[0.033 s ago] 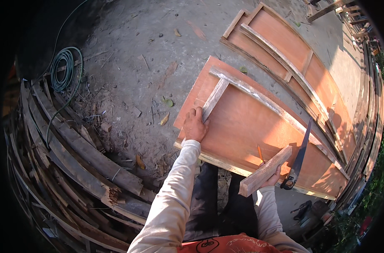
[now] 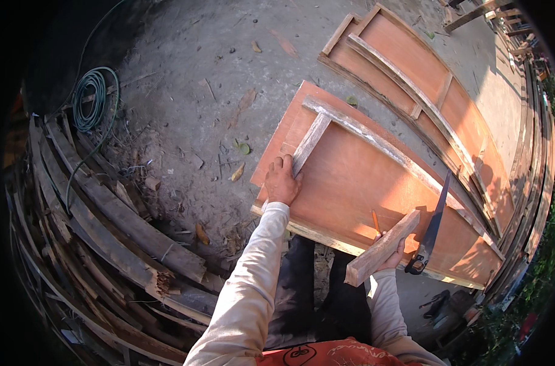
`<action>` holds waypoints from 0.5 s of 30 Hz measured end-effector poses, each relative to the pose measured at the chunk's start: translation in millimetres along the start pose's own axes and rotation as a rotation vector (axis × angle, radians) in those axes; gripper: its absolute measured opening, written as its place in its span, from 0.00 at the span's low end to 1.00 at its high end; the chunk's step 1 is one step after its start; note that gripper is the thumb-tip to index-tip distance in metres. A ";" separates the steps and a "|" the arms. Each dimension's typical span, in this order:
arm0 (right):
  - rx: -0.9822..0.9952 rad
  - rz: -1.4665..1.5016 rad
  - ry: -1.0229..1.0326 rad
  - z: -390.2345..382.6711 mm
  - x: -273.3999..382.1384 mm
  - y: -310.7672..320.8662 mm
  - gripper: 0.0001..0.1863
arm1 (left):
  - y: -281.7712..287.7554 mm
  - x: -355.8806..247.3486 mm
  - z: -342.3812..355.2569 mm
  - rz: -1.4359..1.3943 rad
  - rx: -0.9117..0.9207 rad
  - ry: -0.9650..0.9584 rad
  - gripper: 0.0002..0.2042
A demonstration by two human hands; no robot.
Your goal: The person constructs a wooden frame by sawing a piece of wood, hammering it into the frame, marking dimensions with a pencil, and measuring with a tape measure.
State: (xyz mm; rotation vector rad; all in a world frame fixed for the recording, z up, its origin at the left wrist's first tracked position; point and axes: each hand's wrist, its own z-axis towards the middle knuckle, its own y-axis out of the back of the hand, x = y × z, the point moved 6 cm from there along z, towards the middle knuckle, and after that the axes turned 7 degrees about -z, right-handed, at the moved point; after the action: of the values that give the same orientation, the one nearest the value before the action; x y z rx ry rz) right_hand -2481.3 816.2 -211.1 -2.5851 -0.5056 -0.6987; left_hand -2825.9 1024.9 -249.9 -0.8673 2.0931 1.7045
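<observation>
A reddish plywood panel (image 2: 363, 171) with wooden strips along its edges lies in front of me. My left hand (image 2: 282, 182) is closed around the lower end of a short wooden crosspiece (image 2: 312, 141) near the panel's left end. Over the near edge, my right hand (image 2: 394, 258) grips a short wooden block (image 2: 384, 247) from its right side; the block hides most of the fingers. An orange pencil (image 2: 375, 221) sticks up beside the block, by the right fingertips. Just right of that hand, a handsaw (image 2: 431, 229) with a dark handle rests across the panel.
Beyond lies another framed plywood panel (image 2: 399, 52) with a long strip across it. Stacked old planks (image 2: 125, 232) fill the left side, with a coiled green hose (image 2: 89, 100) at their far end. More long timbers (image 2: 533, 165) run along the right.
</observation>
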 end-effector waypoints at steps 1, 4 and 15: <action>-0.001 -0.004 0.006 1.1 -1.5 -2.8 0.29 | -1.3 -2.7 2.2 0.017 -0.004 -0.033 0.26; 0.083 -0.044 -0.042 -0.3 -11.5 -23.9 0.29 | -6.3 -3.8 6.7 0.052 0.014 -0.046 0.26; 0.370 -1.126 0.386 -13.1 -33.7 -158.2 0.43 | -44.7 26.7 28.4 0.180 0.135 0.093 0.25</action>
State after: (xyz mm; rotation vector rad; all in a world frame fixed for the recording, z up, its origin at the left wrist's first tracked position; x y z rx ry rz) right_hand -2583.4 936.4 -172.6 -1.5874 -1.7699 -1.2356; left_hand -2822.6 1040.2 -307.1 -0.7512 2.3815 1.6119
